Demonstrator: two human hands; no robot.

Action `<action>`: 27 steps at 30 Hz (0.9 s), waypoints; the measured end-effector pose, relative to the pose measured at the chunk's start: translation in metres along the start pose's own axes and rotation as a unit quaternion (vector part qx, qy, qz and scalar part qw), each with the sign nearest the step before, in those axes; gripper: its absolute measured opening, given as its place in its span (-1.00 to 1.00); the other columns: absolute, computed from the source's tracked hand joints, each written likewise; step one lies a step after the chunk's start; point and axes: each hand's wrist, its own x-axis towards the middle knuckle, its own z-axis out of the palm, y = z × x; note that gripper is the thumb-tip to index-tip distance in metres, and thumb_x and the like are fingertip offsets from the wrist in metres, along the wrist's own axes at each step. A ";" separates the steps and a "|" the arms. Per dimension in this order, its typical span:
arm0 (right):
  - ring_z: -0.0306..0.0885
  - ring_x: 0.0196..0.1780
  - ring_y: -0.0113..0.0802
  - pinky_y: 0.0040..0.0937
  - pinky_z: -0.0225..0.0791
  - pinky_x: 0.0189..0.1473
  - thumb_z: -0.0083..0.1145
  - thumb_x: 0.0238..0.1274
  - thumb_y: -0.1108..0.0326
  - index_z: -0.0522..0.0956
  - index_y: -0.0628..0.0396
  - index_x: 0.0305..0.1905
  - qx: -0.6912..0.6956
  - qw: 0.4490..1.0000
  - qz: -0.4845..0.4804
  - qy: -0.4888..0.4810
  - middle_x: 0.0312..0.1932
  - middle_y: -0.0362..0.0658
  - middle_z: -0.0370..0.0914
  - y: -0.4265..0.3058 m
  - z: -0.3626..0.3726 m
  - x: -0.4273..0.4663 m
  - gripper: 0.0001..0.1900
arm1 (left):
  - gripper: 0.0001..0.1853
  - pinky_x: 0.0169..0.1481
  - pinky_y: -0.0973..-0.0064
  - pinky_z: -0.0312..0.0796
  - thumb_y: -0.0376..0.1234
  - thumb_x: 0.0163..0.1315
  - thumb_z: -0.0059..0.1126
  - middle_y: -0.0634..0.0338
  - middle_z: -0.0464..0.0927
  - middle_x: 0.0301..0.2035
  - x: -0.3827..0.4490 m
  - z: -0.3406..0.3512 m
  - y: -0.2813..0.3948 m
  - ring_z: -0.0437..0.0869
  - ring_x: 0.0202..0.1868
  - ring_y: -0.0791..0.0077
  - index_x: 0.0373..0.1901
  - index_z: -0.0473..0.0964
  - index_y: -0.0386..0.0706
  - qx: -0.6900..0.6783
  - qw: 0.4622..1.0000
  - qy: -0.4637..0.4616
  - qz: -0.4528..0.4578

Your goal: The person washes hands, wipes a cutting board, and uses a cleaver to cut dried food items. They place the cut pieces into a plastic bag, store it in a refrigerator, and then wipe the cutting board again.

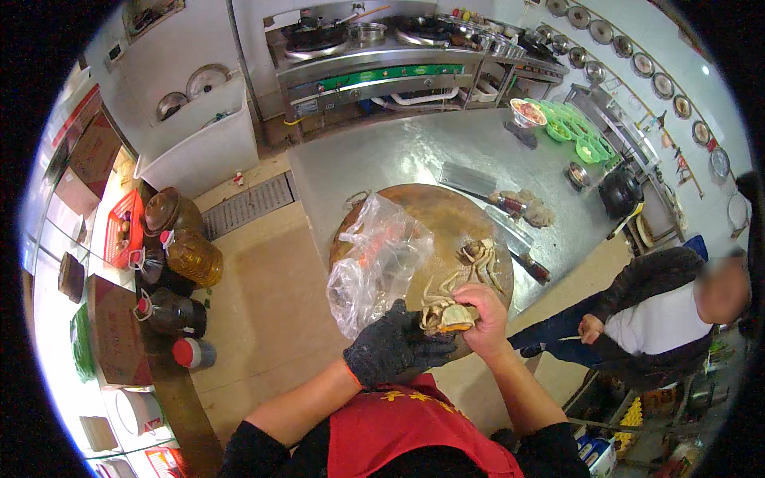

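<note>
My right hand (485,316), bare, grips a crab (447,315) by its side, over the near edge of a round wooden chopping block (442,203). The crab's legs point up and away from me, and orange shows along its near edge. Wearing a black glove, my left hand (397,345) lies beside and partly below the crab; whether its fingers grip it is hidden. A second crab or crab piece (480,258) rests on the block just beyond my right hand. Left of it, a crumpled clear plastic bag (382,251) with red print spreads over the block and its edge.
On the steel table (382,149), a cleaver (467,178), a second knife (511,230) and a crumpled cloth (532,209) lie close by the block. Green bowls (559,128) stand at the far right. A person (651,316) stands at right. Jugs (194,257) stand at left.
</note>
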 end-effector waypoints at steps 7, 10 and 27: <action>0.62 0.06 -0.12 -0.30 0.50 0.07 0.26 -0.01 0.62 0.59 0.15 0.00 -0.018 0.995 -0.020 -0.094 0.03 0.00 0.61 -0.015 0.004 0.017 -0.61 | -0.53 0.18 0.28 0.40 -0.21 -0.02 0.49 0.11 0.57 -0.05 0.001 0.000 -0.032 0.58 0.03 0.15 -0.05 0.58 -0.13 0.119 0.935 0.212 0.257; 0.66 0.00 -0.11 -0.28 0.51 0.02 0.32 0.08 0.47 0.60 0.19 0.06 -0.047 0.993 0.013 -0.107 -0.05 0.03 0.65 -0.013 0.004 0.020 -0.62 | -0.48 0.11 0.25 0.43 -0.19 -0.10 0.51 0.06 0.58 -0.12 0.002 0.005 -0.046 0.59 -0.03 0.11 -0.06 0.58 -0.12 -0.098 0.955 0.227 0.161; 0.62 -0.24 -0.34 -0.41 0.45 -0.15 0.28 0.04 0.53 0.55 0.21 -0.02 0.031 0.970 0.176 -0.162 -0.22 -0.08 0.62 -0.040 0.020 0.032 -0.66 | -0.70 -0.06 0.36 0.46 -0.27 0.29 0.17 0.00 0.59 -0.26 -0.003 0.001 -0.063 0.64 -0.18 0.29 -0.08 0.46 -0.31 -0.043 0.953 0.300 -0.027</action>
